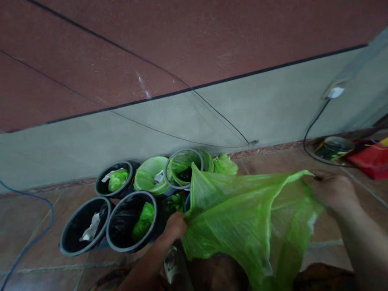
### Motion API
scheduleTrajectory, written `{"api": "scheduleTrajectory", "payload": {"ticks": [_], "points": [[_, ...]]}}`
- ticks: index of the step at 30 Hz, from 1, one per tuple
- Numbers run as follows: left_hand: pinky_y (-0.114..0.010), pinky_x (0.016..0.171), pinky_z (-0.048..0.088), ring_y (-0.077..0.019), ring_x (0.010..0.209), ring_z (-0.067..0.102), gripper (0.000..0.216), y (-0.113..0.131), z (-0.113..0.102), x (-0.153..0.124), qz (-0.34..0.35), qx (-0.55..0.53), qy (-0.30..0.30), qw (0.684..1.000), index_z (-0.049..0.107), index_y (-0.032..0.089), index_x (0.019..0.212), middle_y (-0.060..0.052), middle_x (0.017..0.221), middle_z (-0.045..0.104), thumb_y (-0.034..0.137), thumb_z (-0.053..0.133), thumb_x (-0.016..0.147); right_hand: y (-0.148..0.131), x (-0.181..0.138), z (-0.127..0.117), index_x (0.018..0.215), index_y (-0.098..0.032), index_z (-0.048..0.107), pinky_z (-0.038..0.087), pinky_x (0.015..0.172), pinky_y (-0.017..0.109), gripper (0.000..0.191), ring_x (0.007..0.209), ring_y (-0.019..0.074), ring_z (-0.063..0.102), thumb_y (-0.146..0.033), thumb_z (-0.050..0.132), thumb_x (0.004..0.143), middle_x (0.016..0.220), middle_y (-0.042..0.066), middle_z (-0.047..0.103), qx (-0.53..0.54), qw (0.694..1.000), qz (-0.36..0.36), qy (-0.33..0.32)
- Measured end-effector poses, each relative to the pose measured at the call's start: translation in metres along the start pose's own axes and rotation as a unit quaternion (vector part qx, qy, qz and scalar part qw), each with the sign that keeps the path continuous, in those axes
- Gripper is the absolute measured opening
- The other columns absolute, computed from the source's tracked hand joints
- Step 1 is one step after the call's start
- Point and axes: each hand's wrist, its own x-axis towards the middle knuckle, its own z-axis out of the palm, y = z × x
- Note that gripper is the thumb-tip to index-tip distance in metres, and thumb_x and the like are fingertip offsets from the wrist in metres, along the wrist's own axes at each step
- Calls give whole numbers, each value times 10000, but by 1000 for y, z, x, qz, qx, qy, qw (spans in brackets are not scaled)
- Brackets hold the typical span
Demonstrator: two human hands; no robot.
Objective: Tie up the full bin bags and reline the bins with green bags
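A thin, bright green plastic bag (239,213) is stretched between my two hands. My left hand (175,225) is closed on its left edge, close beside the bins. Further right, my right hand (335,192) pinches the bag's upper right corner, with the film hanging below it. Left of the bag stand several trash bins with grey rims. The front bin (109,228) has a black liner and a crumpled green bag (144,220) inside. A bin at the back (166,165) is lined with green plastic, and part of the group is hidden behind the bag.
A white and red wall (217,107) runs behind the bins. Blue hose (52,217) lies on the tiled floor (57,265) at left. At right are a tin can (334,148), a red and yellow bag (383,155) and a black cable (305,137) from a wall socket.
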Motion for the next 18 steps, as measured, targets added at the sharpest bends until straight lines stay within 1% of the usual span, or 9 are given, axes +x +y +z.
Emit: {"api": "scheduleTrajectory", "payload": {"ticks": [2, 4, 6, 8, 11, 13, 15, 17, 18], "points": [[-348, 862, 480, -301, 989, 680, 149, 10, 5, 0, -9, 57, 10, 998, 683, 160, 733, -138, 859, 719, 39, 613, 682, -5, -4, 0, 987, -101, 766, 416, 614, 334, 314, 681, 200, 650, -307, 555, 880, 853, 209, 728, -91, 995, -29, -24], [-374, 937, 462, -312, 1076, 655, 357, 24, 7, 1, -16, 55, 18, 998, 688, 127, 1043, -181, 1013, 713, 40, 600, 709, -12, -9, 8, 965, -125, 758, 414, 637, 341, 324, 729, 223, 661, -320, 508, 906, 879, 207, 728, -135, 986, -66, -72], [-377, 1015, 431, -303, 1179, 606, 629, 37, 9, 3, 6, 8, 21, 1000, 526, 94, 1350, -204, 1179, 667, 72, 615, 728, -20, -17, 23, 934, -155, 752, 417, 658, 332, 316, 760, 228, 670, -304, 474, 912, 882, 183, 732, -143, 975, -117, -125], [-358, 1078, 398, -293, 1305, 513, 872, 48, 13, 4, 66, -41, 0, 997, 330, 92, 1503, -214, 1377, 548, 121, 678, 703, -27, -25, 43, 907, -184, 752, 424, 678, 309, 282, 791, 220, 680, -245, 478, 888, 896, 147, 740, -136, 961, -170, -172], [-356, 1103, 396, -326, 1397, 406, 1133, 59, 24, 8, 171, -16, -86, 981, 208, 168, 1566, -190, 1606, 242, 127, 780, 589, -35, -40, 71, 884, -220, 756, 439, 692, 269, 242, 808, 203, 690, -188, 521, 836, 871, 84, 749, -121, 943, -209, -227], [-393, 1060, 446, -376, 1347, 465, 1238, 64, 34, 15, 206, 76, -142, 965, 182, 251, 1576, -164, 1655, 31, 33, 785, 517, -39, -50, 84, 873, -231, 758, 449, 699, 251, 234, 810, 194, 694, -186, 534, 825, 833, 61, 748, -112, 937, -222, -247], [-449, 1009, 485, -421, 1266, 537, 1292, 68, 47, 28, 212, 185, -166, 945, 165, 289, 1577, -167, 1645, -107, -66, 745, 479, -41, -59, 91, 870, -232, 757, 456, 703, 240, 225, 804, 188, 695, -195, 540, 827, 799, 52, 745, -106, 932, -233, -258], [-508, 994, 489, -445, 1224, 563, 1301, 71, 59, 44, 192, 246, -167, 935, 178, 303, 1573, -177, 1642, -99, -121, 717, 468, -41, -67, 96, 858, -229, 751, 460, 702, 240, 228, 795, 189, 696, -201, 526, 842, 776, 51, 741, -109, 923, -250, -272], [-532, 1000, 479, -449, 1214, 570, 1261, 71, 65, 53, 172, 230, -159, 945, 244, 302, 1557, -185, 1648, -9, -134, 714, 471, -40, -70, 97, 855, -226, 746, 462, 707, 246, 241, 798, 192, 697, -198, 507, 854, 774, 53, 740, -114, 918, -262, -275]]}}
